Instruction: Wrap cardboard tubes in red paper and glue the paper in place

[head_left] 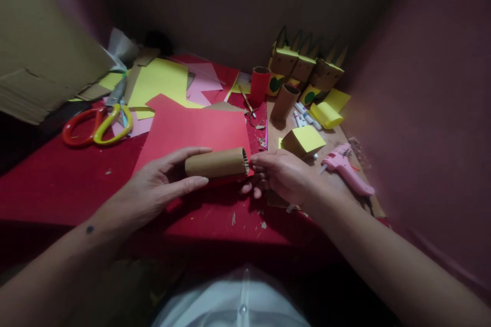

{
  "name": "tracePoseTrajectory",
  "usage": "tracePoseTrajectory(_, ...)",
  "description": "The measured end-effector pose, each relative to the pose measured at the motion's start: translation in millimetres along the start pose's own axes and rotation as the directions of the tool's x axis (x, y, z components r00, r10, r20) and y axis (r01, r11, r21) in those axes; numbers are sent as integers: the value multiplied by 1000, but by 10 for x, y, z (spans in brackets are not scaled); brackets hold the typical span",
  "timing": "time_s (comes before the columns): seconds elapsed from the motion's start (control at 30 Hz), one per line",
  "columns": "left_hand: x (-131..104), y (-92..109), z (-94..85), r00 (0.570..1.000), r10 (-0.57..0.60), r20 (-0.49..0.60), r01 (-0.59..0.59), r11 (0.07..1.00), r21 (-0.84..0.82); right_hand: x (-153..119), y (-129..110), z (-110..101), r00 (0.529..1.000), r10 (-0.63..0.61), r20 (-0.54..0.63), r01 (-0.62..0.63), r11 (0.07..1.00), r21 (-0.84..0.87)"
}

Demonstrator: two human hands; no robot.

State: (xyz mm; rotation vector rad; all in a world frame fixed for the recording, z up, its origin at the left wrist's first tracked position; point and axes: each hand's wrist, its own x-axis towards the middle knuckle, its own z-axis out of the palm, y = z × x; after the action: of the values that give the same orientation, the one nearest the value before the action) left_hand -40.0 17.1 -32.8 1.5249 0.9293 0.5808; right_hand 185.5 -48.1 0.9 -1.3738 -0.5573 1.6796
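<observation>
A brown cardboard tube lies sideways in my left hand, thumb on the near side and fingers on the far side of its left end. Its right end is open and shows a ridged, corrugated edge. Close to that end is my right hand, with thumb and forefinger pinched together at the rim; whether anything is between them is too small to make out. Under and behind the tube is a sheet of red paper.
Scissors with red and yellow handles lie left, near yellow paper. A red tube and a brown tube stand behind. On the right are a yellow-topped box, a pink glue gun, markers and cardboard figures.
</observation>
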Motion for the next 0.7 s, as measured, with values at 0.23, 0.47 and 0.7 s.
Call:
tracePoseTrajectory(0.23, -48, 111, 107, 999, 15, -39, -11, 994, 104, 63, 83, -15, 998, -9, -59, 18, 987, 159)
tracePoseTrajectory(0.47, -33, 91, 152, 1000, 15, -18, -10, 969, 245, 71, 84, -49, 997, 36, -61, -18, 961, 275)
tracePoseTrajectory(0.7, -11, 84, 111, 998, 46, 53, -58, 965, 257, 74, 54, -53, 1000, 17, -24, -9, 950, 312)
